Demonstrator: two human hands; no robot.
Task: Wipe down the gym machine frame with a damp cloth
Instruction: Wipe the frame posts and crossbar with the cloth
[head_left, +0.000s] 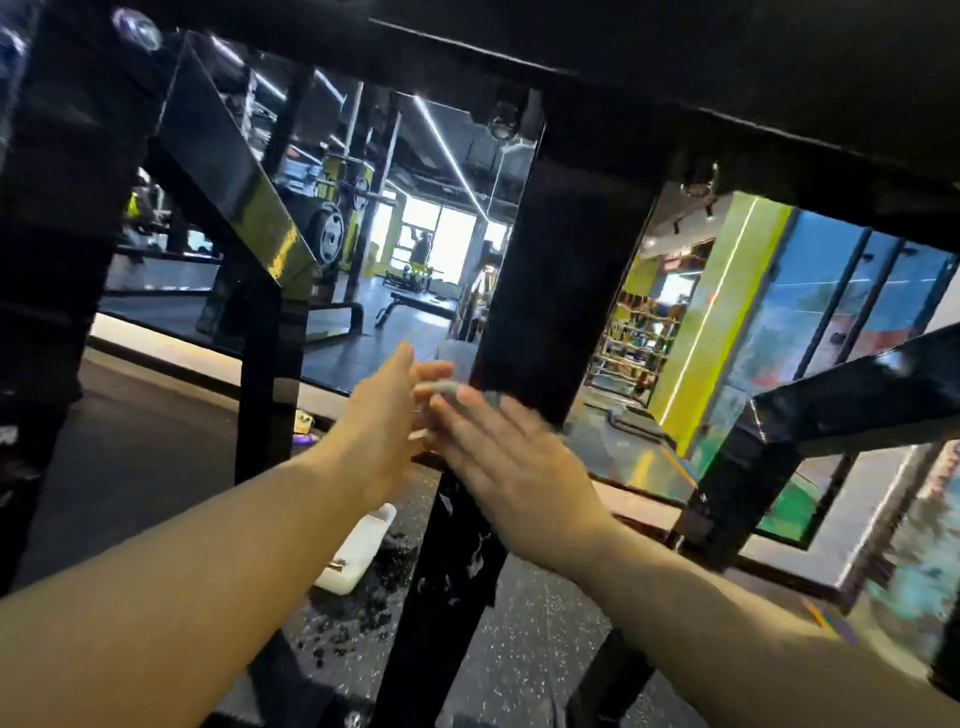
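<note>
Hands are held out at a black upright post (550, 270) of the machine frame (675, 78); the right hand (511, 467) is spread flat with straight fingers, while whether the left hand (387, 410) grips anything cannot be told through blur. A pale cloth (448, 387) is seen between their fingertips, beside the post, and a white tub (358, 548) below the left wrist.

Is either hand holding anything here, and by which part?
Cannot be told: a blurred pale grey scrap shows between the left hand and right hand by the black post.
</note>
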